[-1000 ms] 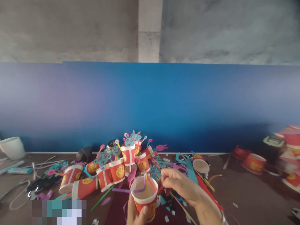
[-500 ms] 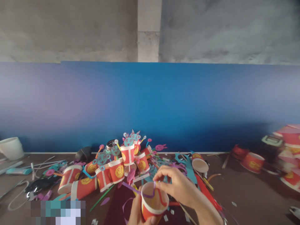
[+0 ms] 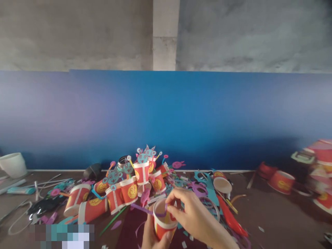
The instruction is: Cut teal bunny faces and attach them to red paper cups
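My left hand (image 3: 148, 232) is wrapped round a red and white paper cup (image 3: 164, 226), its open mouth tilted toward me. A bent purple drinking straw (image 3: 141, 208) passes through the cup's left side, with one end sticking out and the rest inside. Over the rim, the thumb and fingers of my right hand (image 3: 192, 215) pinch the straw's inner end. A red piece inside the cup is mostly hidden behind these fingers. Behind my hands stand several red cups (image 3: 129, 191) decorated with blue paper cat-like faces (image 3: 142, 157) and straws.
Blue paper (image 3: 211, 188) with cut-outs and paper scraps lies behind my right hand. A red packet (image 3: 232, 218) lies to its right. A white cup (image 3: 13, 165) stands far left; stacked red cups (image 3: 323, 173) stand far right. A blue partition (image 3: 166, 117) borders the table.
Both hands and the cup have shifted slightly left. My right hand has come lower over the cup's rim, covering more of the red piece inside.
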The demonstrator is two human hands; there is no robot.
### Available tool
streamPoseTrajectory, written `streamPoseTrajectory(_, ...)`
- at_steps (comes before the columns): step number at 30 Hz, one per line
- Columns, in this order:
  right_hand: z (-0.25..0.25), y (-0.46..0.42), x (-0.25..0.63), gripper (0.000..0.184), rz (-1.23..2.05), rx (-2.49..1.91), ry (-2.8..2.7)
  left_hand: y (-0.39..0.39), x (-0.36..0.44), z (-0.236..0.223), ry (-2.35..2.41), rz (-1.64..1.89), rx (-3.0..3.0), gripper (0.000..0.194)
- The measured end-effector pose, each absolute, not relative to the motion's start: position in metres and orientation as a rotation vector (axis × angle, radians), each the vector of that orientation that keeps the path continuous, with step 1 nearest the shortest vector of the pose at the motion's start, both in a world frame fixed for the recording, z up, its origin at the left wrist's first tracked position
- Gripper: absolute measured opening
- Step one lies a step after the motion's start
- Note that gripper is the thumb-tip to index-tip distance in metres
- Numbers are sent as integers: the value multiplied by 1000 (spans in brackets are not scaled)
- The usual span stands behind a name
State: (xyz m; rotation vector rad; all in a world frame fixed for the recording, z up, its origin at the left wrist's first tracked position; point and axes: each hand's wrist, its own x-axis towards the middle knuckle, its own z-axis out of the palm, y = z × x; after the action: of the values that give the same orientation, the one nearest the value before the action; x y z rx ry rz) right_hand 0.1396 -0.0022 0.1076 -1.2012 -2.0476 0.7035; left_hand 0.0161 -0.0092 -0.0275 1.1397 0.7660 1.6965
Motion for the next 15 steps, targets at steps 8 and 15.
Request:
streamPoseTrajectory(8,101,9,165,58,879,-1215,-1914,-8,10,-30,914,1676,968,70)
streamPoseTrajectory(15,88,19,152,62,1199,-1112,-1805,-8,10,-22,1006,1688,974,59)
